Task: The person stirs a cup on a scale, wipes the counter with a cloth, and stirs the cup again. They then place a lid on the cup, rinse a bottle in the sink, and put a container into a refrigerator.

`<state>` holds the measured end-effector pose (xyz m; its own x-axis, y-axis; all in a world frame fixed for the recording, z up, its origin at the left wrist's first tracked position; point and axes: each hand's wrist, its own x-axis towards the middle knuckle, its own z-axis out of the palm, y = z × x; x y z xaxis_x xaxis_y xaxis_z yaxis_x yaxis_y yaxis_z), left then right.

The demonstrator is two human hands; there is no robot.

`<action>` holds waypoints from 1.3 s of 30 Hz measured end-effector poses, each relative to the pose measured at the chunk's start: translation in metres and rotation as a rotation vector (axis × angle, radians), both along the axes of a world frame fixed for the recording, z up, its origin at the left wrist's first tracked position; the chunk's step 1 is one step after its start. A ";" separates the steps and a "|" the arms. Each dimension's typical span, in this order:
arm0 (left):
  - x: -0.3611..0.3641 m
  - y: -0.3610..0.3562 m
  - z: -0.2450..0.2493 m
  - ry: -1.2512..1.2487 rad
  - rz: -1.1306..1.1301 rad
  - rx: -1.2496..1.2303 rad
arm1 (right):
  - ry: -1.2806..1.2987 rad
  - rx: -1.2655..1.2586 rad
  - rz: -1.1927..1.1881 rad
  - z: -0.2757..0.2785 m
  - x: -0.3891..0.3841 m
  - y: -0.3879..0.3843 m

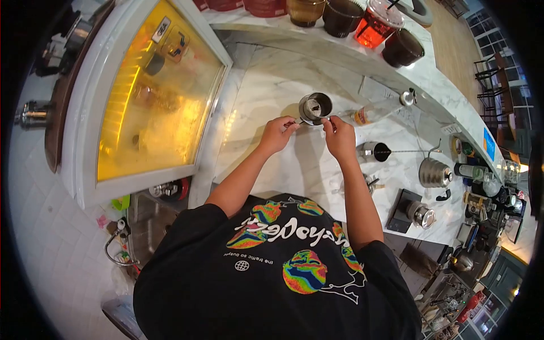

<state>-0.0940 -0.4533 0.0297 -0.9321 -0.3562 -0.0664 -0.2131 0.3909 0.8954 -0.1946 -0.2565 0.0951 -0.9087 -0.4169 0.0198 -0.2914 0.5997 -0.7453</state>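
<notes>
A small metal phin coffee filter, round with a shiny wall, is in front of me over the marble counter, its open top facing up. Something pale and dark shows inside it. My left hand is closed, pinching the filter's lower left edge between thumb and fingers. On the opposite side, my right hand grips the lower right edge, thumb towards the rim. To the right of the right hand stands a metal jug with a dark inside. Beyond that hand lies a clear bottle with an orange label.
A glass-door fridge, lit yellow, stands at left, beside a sink. Cups and a red drink line the raised ledge. A gooseneck kettle and a black scale bearing a metal-and-glass pot are at right.
</notes>
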 end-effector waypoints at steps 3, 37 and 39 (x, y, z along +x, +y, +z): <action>-0.039 -0.015 0.002 0.000 -0.027 -0.029 | 0.056 0.012 -0.027 -0.002 -0.033 -0.016; -0.132 -0.067 -0.030 0.140 0.140 -0.150 | 0.030 0.012 -0.235 0.008 -0.116 -0.078; -0.105 -0.066 -0.044 0.172 0.113 -0.370 | 0.025 -0.058 -0.249 0.014 -0.095 -0.066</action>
<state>-0.1989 -0.5191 -0.0145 -0.8720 -0.4277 0.2381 -0.1334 0.6757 0.7250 -0.2898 -0.3224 0.1088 -0.9821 -0.1783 0.0605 -0.1588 0.6116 -0.7751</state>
